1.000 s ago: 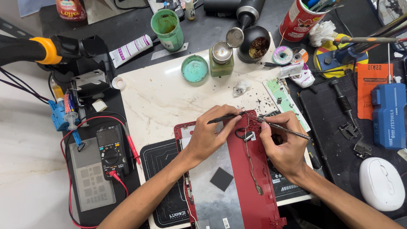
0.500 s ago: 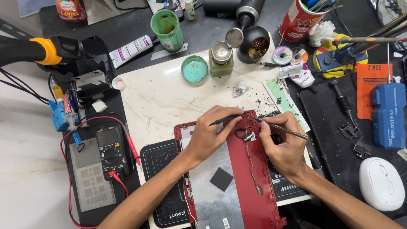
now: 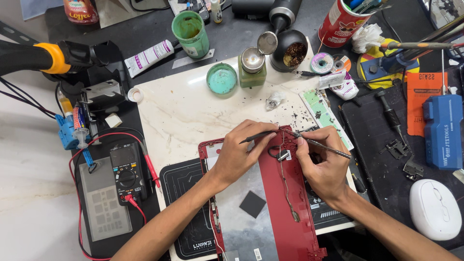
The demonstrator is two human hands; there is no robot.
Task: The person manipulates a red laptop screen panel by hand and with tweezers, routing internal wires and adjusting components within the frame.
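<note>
A red laptop lid shell (image 3: 285, 208) with a grey inner panel lies on a white marble slab (image 3: 179, 111). My left hand (image 3: 239, 152) rests on its upper edge and pinches a thin dark tool (image 3: 256, 137). My right hand (image 3: 324, 164) grips slim metal tweezers (image 3: 321, 144). Both tool tips meet at a thin wire and small connector (image 3: 281, 154) near the shell's top edge. A cable runs down the red strip to a plug (image 3: 294, 216).
A multimeter (image 3: 126, 171) with red leads sits at the left, and a white mouse (image 3: 435, 208) at the right. Green jars (image 3: 193, 31), a flux bottle (image 3: 252, 65), a brass wool holder (image 3: 292, 53), a red can of tools (image 3: 343, 21) and a blue box (image 3: 442, 130) crowd the back.
Both hands stay at the shell's top edge. The tool tips have shifted only slightly around the wire.
</note>
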